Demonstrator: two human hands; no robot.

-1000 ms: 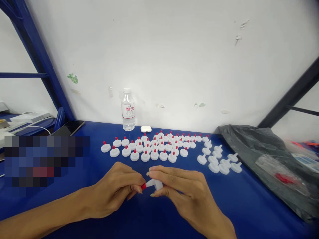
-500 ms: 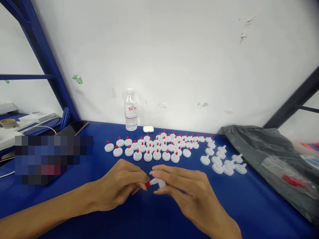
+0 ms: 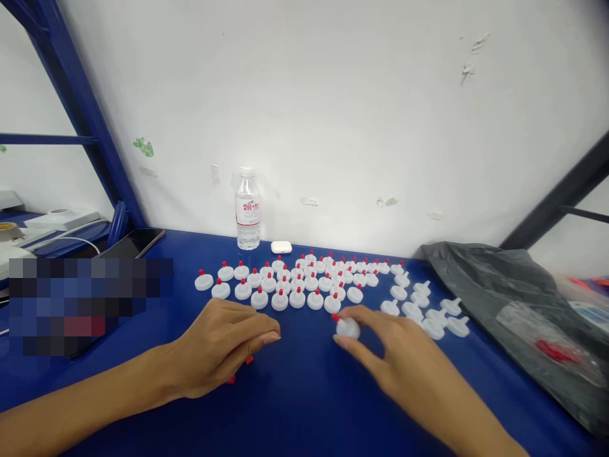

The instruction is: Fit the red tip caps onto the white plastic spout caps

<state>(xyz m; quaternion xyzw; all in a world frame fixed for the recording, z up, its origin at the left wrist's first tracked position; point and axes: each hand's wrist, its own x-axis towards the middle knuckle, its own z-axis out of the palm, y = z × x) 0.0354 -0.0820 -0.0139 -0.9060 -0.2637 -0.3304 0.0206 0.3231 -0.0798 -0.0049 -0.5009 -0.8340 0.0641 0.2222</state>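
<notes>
My right hand [image 3: 387, 343] pinches a white nozzle cap [image 3: 349, 328] with a red tip between thumb and fingers, tilted and close to the blue tabletop. To its left, my left hand [image 3: 228, 346] is curled closed, palm down. Small red tip caps [image 3: 248, 360] peek out from under its fingers; how many it holds is hidden. Beyond both hands stand rows of white nozzle caps with red tips [image 3: 297, 298]. Over to the right lies a smaller group of white nozzle caps without red tips [image 3: 433, 328].
A water bottle [image 3: 248, 209] and a small white case [image 3: 281, 247] stand by the wall. On the right, a dark plastic bag [image 3: 476, 279] lies under a clear bag with red pieces [image 3: 552, 339]. A phone [image 3: 137, 241] rests at the left, near a blue frame post [image 3: 90, 120].
My hands have moved apart. My right hand has carried the nozzle cap, its red tip on, to the right, away from my left fingers. My left hand has let go of that tip.
</notes>
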